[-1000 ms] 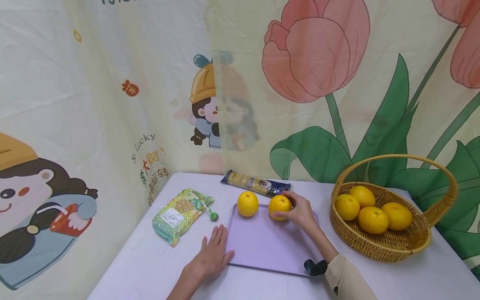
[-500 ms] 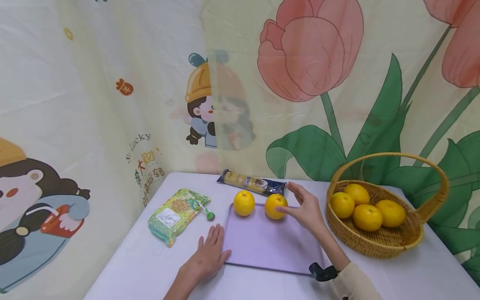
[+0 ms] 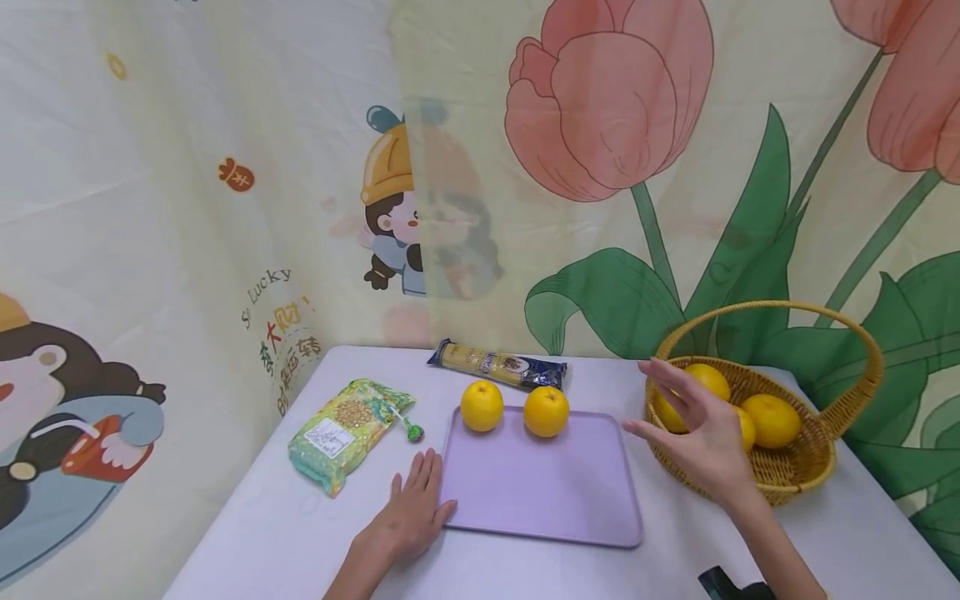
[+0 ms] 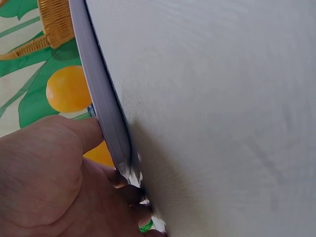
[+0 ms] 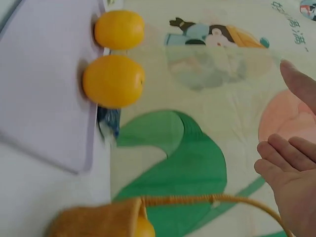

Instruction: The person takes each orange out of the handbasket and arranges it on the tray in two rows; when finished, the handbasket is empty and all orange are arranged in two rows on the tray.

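Note:
Two oranges, one on the left and one on the right, sit side by side at the far edge of a lilac tray. My left hand lies flat with fingers straight against the tray's left edge; in the left wrist view its thumb touches the rim. Holding nothing, my right hand hovers in front of the wicker basket, thumb and fingers spread apart. Several more oranges lie in that basket, some partly hidden by the hand. The right wrist view shows the palm with no object in it.
A long pack of pasta lies behind the tray. To the left are a green-yellow food bag and a small green-wrapped lollipop. The basket's tall handle arches upward. A printed curtain hangs behind the white table.
My right hand let go of the right-hand orange on the tray and moved right to the basket, its fingers opening. The left hand stayed at the tray. The head view shifted slightly.

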Demonstrator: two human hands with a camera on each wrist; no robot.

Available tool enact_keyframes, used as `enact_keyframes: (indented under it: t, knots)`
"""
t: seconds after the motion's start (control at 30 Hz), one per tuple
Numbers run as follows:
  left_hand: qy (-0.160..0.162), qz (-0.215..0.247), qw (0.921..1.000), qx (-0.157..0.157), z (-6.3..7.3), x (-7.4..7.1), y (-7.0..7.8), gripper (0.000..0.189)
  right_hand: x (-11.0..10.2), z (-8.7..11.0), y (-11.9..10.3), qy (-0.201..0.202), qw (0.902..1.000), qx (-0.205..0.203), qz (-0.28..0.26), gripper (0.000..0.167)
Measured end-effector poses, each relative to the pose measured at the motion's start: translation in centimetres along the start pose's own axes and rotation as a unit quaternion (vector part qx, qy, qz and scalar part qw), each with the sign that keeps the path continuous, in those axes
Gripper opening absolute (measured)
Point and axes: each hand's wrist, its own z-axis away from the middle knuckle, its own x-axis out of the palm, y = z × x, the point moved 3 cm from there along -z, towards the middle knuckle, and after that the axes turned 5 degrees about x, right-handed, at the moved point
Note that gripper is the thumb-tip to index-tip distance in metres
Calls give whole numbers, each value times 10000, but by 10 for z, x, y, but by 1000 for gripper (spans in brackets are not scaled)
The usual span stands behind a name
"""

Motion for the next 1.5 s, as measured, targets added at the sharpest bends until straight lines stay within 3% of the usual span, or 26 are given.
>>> enact_keyframes:
  t: [0.17, 0.33, 0.57, 0.73, 0.87, 1.2, 1.5]
  knots:
    - [71, 39, 10000, 58, -1, 2, -5, 79, -36, 7, 9, 370, 9976, 114, 569, 82]
    - [150, 80, 9998, 120, -4, 7, -11, 79, -61, 11, 31, 654, 9940, 315, 821, 80]
    - [90, 94, 9999, 52, -4, 6, -10, 80, -82, 16, 83, 823, 9750, 1448, 1473, 74]
    - [10, 99, 9999, -51, 0, 1, -3, 79, -84, 18, 116, 615, 9617, 2102, 1646, 76]
    - [-81, 111, 9998, -131, 2, -4, 2, 80, -86, 16, 130, 404, 9575, 2328, 1651, 79]
    - [7, 140, 9999, -40, -1, 6, -4, 80, -88, 5, 137, -164, 9453, 2755, 1740, 86]
    - [-83, -38, 9999, -87, 5, -7, 10, 80, -86, 1, 142, -451, 9451, 2673, 1824, 86]
